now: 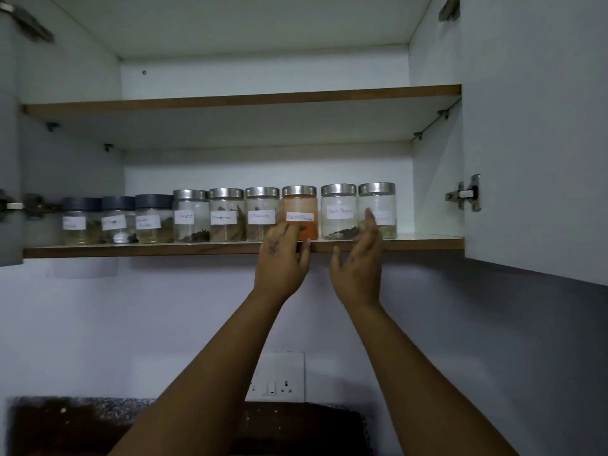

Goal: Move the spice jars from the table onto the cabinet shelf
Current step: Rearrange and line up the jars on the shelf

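Observation:
Several labelled glass spice jars stand in one row on the lower cabinet shelf. Three at the left have dark lids; the others have steel lids. The jar of orange powder stands right of the middle. My left hand is raised in front of it, fingertips touching its lower front, not wrapped around it. My right hand is held up, fingers apart, in front of the gap between the black pepper jar and the rightmost jar, holding nothing.
The upper shelf holds nothing visible. Both cabinet doors stand open, the right door reaching toward me. A wall socket sits below on the wall, with a dark stone counter beneath it.

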Demonstrator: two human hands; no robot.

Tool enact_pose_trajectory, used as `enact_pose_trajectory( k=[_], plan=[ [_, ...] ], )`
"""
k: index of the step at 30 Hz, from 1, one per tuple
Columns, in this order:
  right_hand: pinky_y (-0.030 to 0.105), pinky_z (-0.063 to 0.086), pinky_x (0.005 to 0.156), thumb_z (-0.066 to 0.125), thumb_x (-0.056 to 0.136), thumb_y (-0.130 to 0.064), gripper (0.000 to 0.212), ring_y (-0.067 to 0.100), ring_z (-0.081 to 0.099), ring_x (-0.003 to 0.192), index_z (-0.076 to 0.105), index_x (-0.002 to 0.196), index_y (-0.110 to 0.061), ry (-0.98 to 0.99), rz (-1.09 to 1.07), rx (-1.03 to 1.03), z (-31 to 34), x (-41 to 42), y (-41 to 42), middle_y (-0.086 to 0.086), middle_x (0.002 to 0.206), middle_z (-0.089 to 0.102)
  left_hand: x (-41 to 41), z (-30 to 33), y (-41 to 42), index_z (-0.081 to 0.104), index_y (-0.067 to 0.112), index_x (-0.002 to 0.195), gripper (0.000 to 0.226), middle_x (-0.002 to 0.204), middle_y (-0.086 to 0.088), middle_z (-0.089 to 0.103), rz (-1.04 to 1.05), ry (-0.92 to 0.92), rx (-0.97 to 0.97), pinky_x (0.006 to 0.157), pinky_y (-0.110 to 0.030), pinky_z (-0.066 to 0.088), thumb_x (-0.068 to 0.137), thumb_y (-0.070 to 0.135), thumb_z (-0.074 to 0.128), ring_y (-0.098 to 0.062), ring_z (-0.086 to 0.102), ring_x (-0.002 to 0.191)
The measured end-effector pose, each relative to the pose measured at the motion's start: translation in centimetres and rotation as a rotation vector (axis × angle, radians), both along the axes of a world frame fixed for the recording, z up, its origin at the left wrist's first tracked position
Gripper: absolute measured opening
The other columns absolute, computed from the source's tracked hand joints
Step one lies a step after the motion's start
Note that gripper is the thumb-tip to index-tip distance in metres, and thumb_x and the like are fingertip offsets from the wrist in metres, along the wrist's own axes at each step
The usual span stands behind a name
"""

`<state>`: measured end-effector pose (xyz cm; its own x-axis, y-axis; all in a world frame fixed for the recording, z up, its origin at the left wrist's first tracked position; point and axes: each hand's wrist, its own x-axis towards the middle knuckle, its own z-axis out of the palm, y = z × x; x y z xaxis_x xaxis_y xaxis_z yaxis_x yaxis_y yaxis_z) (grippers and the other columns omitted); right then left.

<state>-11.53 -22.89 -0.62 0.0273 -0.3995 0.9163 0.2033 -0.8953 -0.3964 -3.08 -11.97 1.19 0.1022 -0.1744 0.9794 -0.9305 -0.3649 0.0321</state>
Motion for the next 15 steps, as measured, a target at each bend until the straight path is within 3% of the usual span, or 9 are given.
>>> enact_pose_trajectory(
  k=[3,7,11,15],
  plan=[
    [0.034,0.056,0.086,0.065,0.086,-0.012,0.079,0.023,0.052,0.113,0.018,0.148,-0.022,0.062,0.110,-0.098,-0.1,2.4,3.5,0.011,0.133,0.042,0.6,0.0,2.5,0.059,0.011,0.113,0.023,0.107,-0.004,0.063,-0.001,-0.006,0.006,0.083,-0.028,0.046,0.091,0.019,0.059,-0.017,0.054,0.099],
    [0.035,0.052,0.094,0.066,0.087,-0.019,0.074,0.024,0.050,0.121,0.023,0.147,-0.021,0.115,0.217,-0.176,0.3,5.8,7.9,0.011,0.138,0.042,2.2,-0.5,6.8,0.060,0.009,0.108,0.022,0.103,-0.004,0.062,0.070,-0.025,-0.002,0.080,-0.028,0.045,0.087,0.009,0.059,-0.017,0.054,0.094],
    [0.027,0.049,0.093,0.066,0.084,-0.012,0.073,0.023,0.049,0.121,0.029,0.147,-0.019,0.136,0.321,-0.178,0.9,8.7,11.8,0.010,0.138,0.041,5.3,-0.6,12.4,0.059,0.010,0.106,0.018,0.100,-0.002,0.062,0.170,0.005,-0.020,0.079,-0.033,0.047,0.088,0.013,0.058,-0.019,0.054,0.092],
    [0.027,0.051,0.088,0.067,0.081,-0.010,0.075,0.020,0.052,0.111,0.030,0.146,-0.017,0.144,0.355,-0.234,1.7,11.6,16.2,0.009,0.136,0.041,8.6,-0.1,18.3,0.058,0.011,0.112,0.023,0.105,-0.003,0.062,0.247,-0.003,-0.036,0.082,-0.027,0.045,0.089,0.013,0.061,-0.017,0.055,0.097]
  ],
)
